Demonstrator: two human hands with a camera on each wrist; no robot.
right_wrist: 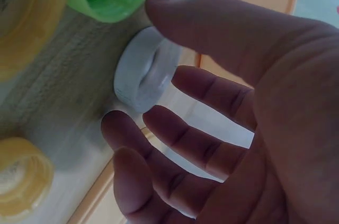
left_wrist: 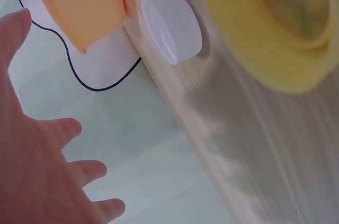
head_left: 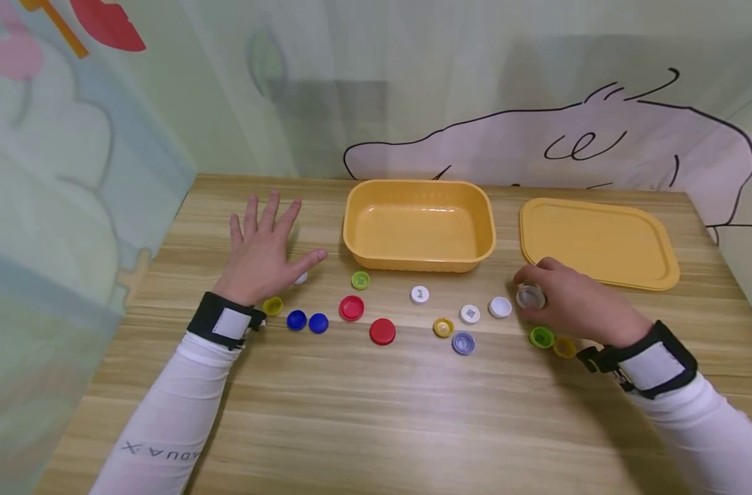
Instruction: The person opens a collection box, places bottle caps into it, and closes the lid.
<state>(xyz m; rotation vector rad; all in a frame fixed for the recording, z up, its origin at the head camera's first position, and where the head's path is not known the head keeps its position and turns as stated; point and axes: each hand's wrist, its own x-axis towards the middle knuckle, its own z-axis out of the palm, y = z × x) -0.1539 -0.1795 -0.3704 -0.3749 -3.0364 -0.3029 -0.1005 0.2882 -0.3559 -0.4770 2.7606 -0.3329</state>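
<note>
Here's the right hand (head_left: 577,302), thumb and fingers curled round a whitish bottle cap (head_left: 531,297) at the right end of the scatter, between the yellow lid (head_left: 599,240) and the green cap (head_left: 542,337); how hard they press, if at all, I cannot tell. Over on the other side, the left hand (head_left: 261,256) is holding nothing, fingers spread wide, thumb tip by a white cap (head_left: 300,278). That whitish cap looks like moulded plastic: light, stiff, hard to break, perhaps a touch slippery where it's smooth, so the side wall is the place to pinch, thumb opposite fingertips, clear of the hollow. Shallow as it is, a careless pinch could tip it. Now the lettering: the white sleeve (head_left: 159,419) reads, upside down, something like "AQUA X". A white cap with a square code-like mark (head_left: 470,314) offers no readable words, and the green cap's inner pattern is too blurred to make out.
</note>
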